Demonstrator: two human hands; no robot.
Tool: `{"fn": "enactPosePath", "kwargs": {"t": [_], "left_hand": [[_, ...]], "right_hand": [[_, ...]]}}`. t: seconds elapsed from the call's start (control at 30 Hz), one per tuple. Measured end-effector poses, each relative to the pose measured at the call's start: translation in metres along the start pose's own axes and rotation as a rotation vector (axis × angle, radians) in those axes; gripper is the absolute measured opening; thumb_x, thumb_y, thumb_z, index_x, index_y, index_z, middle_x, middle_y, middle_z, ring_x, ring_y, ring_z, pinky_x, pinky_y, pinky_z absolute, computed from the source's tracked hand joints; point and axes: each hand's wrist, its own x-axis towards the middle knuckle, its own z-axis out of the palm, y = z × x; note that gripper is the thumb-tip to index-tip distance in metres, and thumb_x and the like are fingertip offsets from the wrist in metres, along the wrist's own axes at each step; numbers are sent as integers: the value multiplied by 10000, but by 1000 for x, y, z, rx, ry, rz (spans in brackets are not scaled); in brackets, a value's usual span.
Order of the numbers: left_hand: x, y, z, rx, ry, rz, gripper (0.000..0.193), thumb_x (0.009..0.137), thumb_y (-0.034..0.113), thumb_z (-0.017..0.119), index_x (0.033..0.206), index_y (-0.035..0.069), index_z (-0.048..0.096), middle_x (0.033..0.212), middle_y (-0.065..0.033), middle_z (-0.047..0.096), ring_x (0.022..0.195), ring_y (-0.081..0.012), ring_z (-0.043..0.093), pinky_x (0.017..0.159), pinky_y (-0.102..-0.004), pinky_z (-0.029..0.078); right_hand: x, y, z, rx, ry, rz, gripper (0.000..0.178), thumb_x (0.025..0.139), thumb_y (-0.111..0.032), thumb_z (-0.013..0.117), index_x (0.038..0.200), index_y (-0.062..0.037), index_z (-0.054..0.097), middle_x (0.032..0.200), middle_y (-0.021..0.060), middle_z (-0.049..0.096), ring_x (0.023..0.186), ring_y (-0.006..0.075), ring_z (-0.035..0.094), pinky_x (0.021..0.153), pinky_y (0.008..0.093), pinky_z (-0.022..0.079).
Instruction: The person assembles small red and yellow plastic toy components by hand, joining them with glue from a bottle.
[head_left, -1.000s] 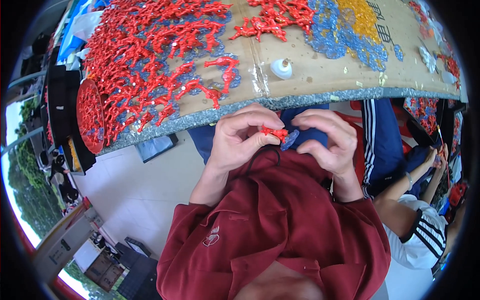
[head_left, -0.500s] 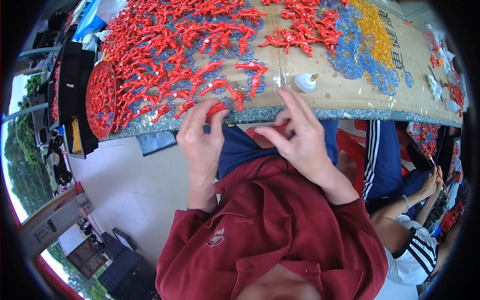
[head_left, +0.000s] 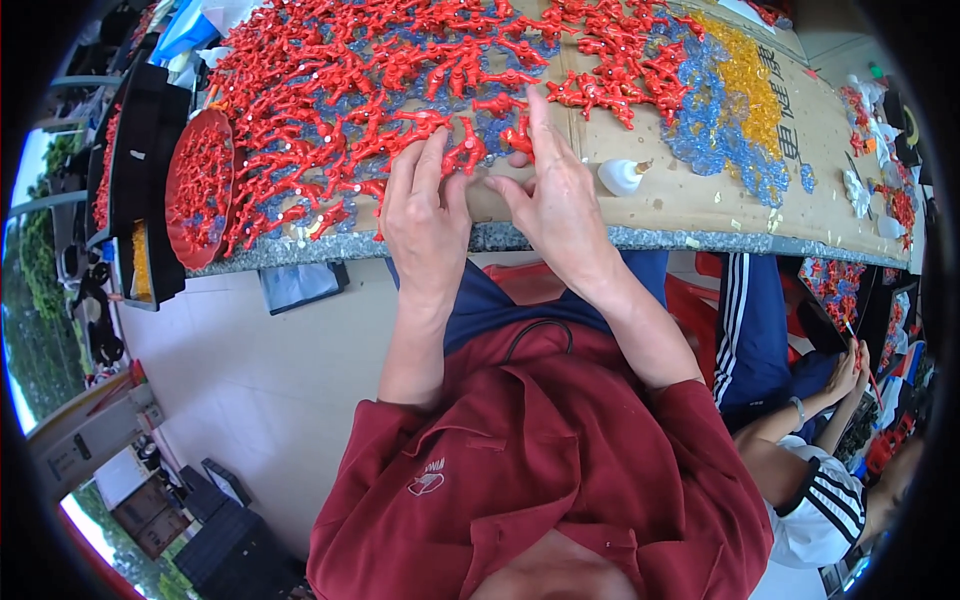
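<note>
the person's left hand (head_left: 425,215) and right hand (head_left: 560,205) reach over the near edge of the table (head_left: 680,240), where red figures (head_left: 465,152) lie crowded among clear blue pieces (head_left: 715,150). the left thumb stands apart from its fingers, right beside the nearest figures; whether anything is pinched there cannot be told. the right thumb and forefinger are spread, the forefinger pointing toward the far edge, close beside a red figure; contact is unclear. with so little room between figures, a brushing fingertip could tip or shove neighbours, and those closest to the near edge might drop off. a white bottle (head_left: 622,176) sits just beyond the right hand's outer side, so a wide wrist swing could knock it over.
</note>
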Motion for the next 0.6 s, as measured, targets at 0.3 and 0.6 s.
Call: {"fn": "enactPosePath", "kwargs": {"t": [0.3,0.6], "left_hand": [[-9,10,-20,0,-114,-63,448,672,6,676,1103,65,572,1055,-116,555,955,-277,547,794,-364,452],[-7,16,-28,15,50,81,356,653,-10,696,998,51,631,964,-99,581,858,-250,538,729,-333,437]], "right_hand": [[-36,0,-29,-130,15,-60,739,726,69,624,1357,-61,262,1226,222,450,946,280,583,679,331,525],[-15,1,-17,-58,98,-104,647,738,45,625,1315,-50,349,1087,194,542,848,243,607,687,318,500]]}}
